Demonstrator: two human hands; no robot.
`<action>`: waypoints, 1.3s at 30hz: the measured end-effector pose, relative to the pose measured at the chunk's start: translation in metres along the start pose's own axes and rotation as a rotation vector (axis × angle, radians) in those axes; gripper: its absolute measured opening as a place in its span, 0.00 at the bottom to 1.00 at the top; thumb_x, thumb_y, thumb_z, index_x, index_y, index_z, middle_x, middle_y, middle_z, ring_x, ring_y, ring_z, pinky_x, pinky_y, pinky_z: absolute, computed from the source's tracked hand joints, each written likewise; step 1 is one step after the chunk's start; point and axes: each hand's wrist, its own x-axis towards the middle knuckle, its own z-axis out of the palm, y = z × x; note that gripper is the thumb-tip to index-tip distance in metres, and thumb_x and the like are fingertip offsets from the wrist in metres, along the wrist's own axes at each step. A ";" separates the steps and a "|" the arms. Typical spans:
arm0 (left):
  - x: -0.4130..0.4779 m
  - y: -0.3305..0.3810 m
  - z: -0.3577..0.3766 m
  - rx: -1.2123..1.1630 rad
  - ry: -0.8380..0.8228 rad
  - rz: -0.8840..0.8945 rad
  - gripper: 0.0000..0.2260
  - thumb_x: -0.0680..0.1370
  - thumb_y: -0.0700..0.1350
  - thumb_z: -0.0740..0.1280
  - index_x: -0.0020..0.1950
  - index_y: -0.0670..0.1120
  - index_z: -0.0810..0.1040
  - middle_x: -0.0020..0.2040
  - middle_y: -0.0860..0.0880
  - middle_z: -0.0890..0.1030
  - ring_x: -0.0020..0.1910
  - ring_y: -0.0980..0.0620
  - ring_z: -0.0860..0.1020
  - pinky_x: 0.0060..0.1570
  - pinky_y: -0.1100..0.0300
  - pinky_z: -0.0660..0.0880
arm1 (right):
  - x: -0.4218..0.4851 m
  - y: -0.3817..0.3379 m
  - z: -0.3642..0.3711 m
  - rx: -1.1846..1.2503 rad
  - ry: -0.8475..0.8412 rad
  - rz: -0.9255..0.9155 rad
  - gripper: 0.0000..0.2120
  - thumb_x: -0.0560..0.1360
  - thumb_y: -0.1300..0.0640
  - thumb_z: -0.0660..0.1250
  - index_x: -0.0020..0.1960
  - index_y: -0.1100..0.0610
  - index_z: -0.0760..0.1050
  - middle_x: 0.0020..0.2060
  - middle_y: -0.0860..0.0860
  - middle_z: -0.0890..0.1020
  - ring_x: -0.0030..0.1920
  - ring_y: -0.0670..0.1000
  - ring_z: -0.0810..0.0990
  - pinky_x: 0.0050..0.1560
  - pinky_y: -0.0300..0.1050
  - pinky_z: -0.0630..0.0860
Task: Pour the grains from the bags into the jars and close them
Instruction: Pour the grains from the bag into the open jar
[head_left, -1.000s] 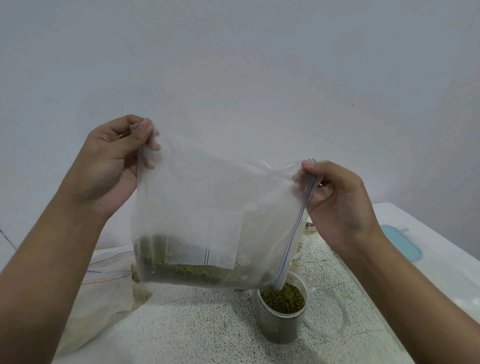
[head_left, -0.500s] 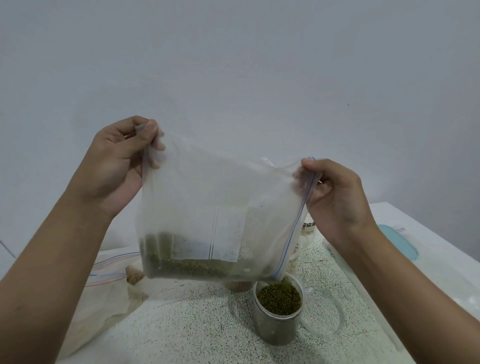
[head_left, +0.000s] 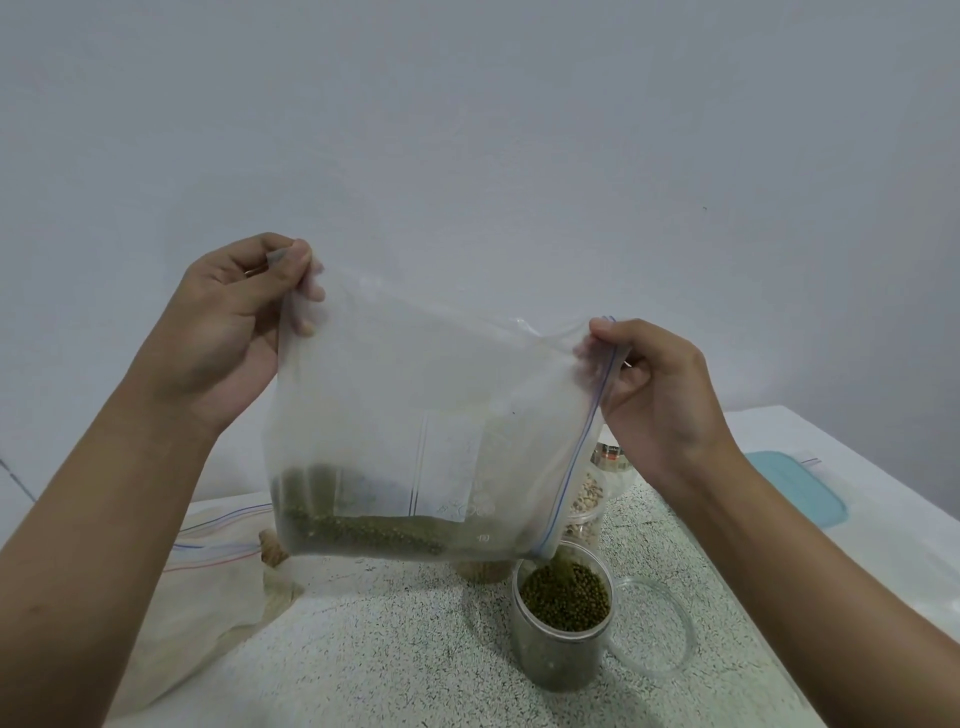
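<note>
A clear zip bag (head_left: 415, 415) hangs in the air above the speckled counter (head_left: 395, 654), turned so that its blue zip edge runs down the right side. Green grains (head_left: 358, 532) lie along its lower edge, and at the low right corner a thin stream of them falls into the open jar (head_left: 563, 636) standing right below. The jar is clear, upright and nearly full of the same green grains.

The left hand (head_left: 228, 332) pinches the bag's upper left corner between thumb and fingers, closed tight on the plastic. The right hand (head_left: 660, 395) grips the top end of the zip edge in the same pinched way, a little lower than the left.

Just right of the jar, touching or almost touching its base, a clear round lid (head_left: 657, 626) lies flat on the counter. Behind the bag stands another jar (head_left: 587, 493) with pale contents, partly hidden; what it holds is hard to make out through the plastic. A second zip bag (head_left: 208, 582) lies slumped at the left of the counter. A teal lid (head_left: 800, 486) rests on the white surface far right, well apart from the jars.
</note>
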 end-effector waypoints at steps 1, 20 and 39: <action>0.000 0.000 -0.001 0.000 0.003 -0.003 0.11 0.80 0.44 0.66 0.40 0.50 0.83 0.37 0.52 0.80 0.34 0.54 0.72 0.39 0.63 0.71 | 0.000 0.001 0.000 -0.002 -0.012 0.001 0.06 0.70 0.65 0.71 0.34 0.61 0.79 0.33 0.53 0.79 0.36 0.49 0.80 0.40 0.40 0.74; -0.005 0.005 -0.013 0.018 -0.016 0.014 0.12 0.81 0.44 0.65 0.39 0.51 0.83 0.37 0.52 0.79 0.36 0.53 0.72 0.39 0.65 0.70 | -0.012 0.003 0.005 -0.022 -0.063 0.037 0.04 0.67 0.62 0.71 0.35 0.61 0.78 0.33 0.53 0.79 0.36 0.49 0.80 0.43 0.42 0.74; -0.002 -0.001 0.011 -0.025 -0.065 -0.022 0.11 0.79 0.45 0.66 0.38 0.50 0.83 0.36 0.53 0.79 0.35 0.54 0.72 0.38 0.65 0.70 | -0.013 -0.009 -0.009 -0.005 0.022 0.004 0.07 0.67 0.62 0.71 0.30 0.57 0.79 0.32 0.51 0.79 0.35 0.47 0.80 0.41 0.40 0.73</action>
